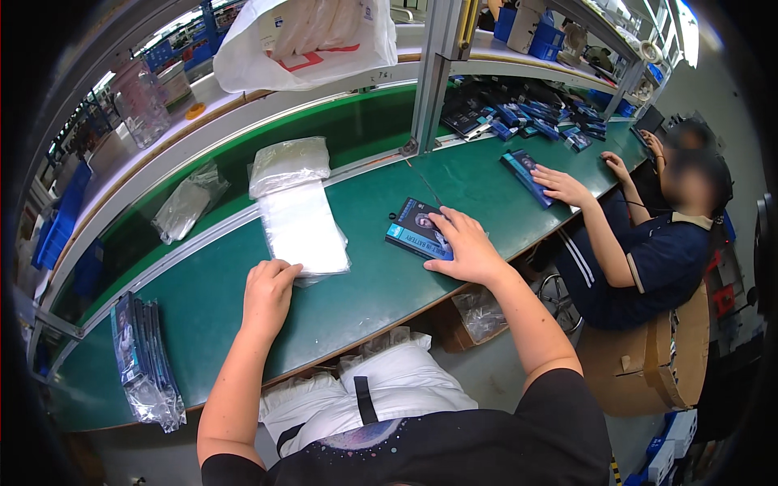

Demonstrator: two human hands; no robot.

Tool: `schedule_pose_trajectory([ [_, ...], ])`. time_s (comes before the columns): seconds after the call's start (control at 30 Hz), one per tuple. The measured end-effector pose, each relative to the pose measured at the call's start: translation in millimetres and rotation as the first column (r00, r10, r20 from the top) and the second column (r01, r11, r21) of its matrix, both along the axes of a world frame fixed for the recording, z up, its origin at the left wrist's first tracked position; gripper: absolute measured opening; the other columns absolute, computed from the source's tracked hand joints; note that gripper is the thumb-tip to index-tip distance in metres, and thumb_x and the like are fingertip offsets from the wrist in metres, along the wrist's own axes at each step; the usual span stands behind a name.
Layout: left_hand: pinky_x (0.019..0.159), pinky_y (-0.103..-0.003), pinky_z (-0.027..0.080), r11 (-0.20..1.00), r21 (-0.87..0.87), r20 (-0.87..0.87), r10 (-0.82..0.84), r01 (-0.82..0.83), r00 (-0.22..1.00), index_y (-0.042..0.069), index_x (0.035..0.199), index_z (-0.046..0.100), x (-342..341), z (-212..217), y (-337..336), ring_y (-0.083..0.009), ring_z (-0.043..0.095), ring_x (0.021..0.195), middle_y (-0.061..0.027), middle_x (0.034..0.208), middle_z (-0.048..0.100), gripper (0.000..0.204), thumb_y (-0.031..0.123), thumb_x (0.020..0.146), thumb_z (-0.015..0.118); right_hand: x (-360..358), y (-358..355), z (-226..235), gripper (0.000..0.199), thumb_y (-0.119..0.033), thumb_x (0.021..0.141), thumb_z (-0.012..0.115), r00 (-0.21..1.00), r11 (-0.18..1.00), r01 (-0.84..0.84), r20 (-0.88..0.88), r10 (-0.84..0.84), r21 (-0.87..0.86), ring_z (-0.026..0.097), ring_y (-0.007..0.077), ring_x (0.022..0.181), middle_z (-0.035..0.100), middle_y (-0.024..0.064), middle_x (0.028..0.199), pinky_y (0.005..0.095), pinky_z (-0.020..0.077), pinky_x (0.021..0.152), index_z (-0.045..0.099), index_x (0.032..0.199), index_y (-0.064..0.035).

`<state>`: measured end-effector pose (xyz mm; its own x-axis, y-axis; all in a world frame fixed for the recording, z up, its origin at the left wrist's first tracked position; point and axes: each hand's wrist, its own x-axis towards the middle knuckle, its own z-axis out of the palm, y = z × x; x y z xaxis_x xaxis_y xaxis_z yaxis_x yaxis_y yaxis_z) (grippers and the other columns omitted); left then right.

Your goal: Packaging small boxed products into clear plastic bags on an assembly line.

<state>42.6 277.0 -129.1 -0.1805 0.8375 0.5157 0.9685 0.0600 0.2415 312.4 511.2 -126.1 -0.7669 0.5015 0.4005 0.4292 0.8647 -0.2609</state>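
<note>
A stack of clear plastic bags (306, 231) lies flat on the green bench in front of me, its far end folded in a bundle. My left hand (270, 298) is closed in a pinch at the stack's near left corner, on the edge of a bag. To the right lies a dark box with a blue edge (415, 231), with a picture on its top face. My right hand (470, 249) spans the box's right end, thumb along the near edge and fingers over the top. The underside of that hand is hidden.
Several bagged boxes (146, 356) stand at the bench's left end. Another plastic packet (191, 202) rests by the green back panel. A co-worker's hand (563, 188) touches a similar box (527, 176) at right; a pile of boxes (535, 117) lies beyond. A metal post (433, 89) rises behind.
</note>
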Motion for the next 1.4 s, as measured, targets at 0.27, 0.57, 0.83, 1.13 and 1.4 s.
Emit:
schedule_pose_trajectory([
  [0.27,0.075,-0.037,0.046,0.984,0.172,0.158,0.012,-0.040,0.987,0.000,0.099,0.062,13,12,3,-0.0299,0.055,0.083,-0.0122,0.087,0.054,0.022,-0.004,0.077,0.059,-25,-44,17,0.066,-0.038,0.074,0.071,0.744,0.468,-0.520,-0.648,-0.163,-0.715,0.054,0.0248,0.098,0.050,0.0158,0.113,0.0364,0.0504,0.081,0.045,0.123,-0.0012],
  [0.57,0.065,-0.032,0.045,0.982,0.186,0.252,-0.017,-0.031,0.968,0.000,0.091,0.065,3,10,11,-0.0237,0.056,0.075,-0.0107,0.082,0.055,0.012,-0.001,0.079,0.062,-61,-74,-6,0.054,-0.049,0.094,0.041,0.731,-0.651,-0.609,-0.640,-0.238,-0.453,0.057,0.0202,0.066,0.056,0.0172,0.095,0.0310,0.0503,0.046,0.046,0.120,-0.0017],
  [0.83,0.068,-0.030,0.045,0.992,-0.004,0.581,0.107,-0.128,0.807,0.006,0.086,0.071,-1,16,12,-0.0194,0.056,0.076,-0.0055,0.078,0.056,0.015,0.011,0.072,0.073,-89,-102,10,0.053,-0.011,0.085,0.060,0.768,-0.519,-0.577,-0.636,-0.079,-0.631,0.062,0.0176,0.096,0.058,0.0151,0.115,0.0274,0.0507,0.082,0.038,0.130,0.0072],
  [1.13,0.064,-0.025,0.047,0.979,-0.163,0.888,0.199,-0.121,0.416,-0.004,0.094,0.066,-9,30,3,-0.0093,0.057,0.065,-0.0031,0.076,0.065,0.019,0.008,0.079,0.065,-96,-84,17,0.048,-0.004,0.080,0.058,0.844,-0.480,-0.466,-0.536,0.011,-0.743,0.066,0.0176,0.084,0.063,0.0159,0.105,0.0279,0.0550,0.075,0.045,0.125,0.0087],
  [1.4,0.063,-0.028,0.048,0.975,-0.187,0.658,0.217,-0.122,0.721,-0.001,0.095,0.066,-9,27,-3,-0.0145,0.060,0.067,-0.0093,0.075,0.064,0.020,0.002,0.076,0.061,-95,-90,2,0.053,-0.003,0.082,0.057,0.843,-0.302,-0.523,-0.536,-0.045,-0.797,0.063,0.0167,0.092,0.059,0.0146,0.114,0.0273,0.0522,0.080,0.037,0.131,0.0076],
])
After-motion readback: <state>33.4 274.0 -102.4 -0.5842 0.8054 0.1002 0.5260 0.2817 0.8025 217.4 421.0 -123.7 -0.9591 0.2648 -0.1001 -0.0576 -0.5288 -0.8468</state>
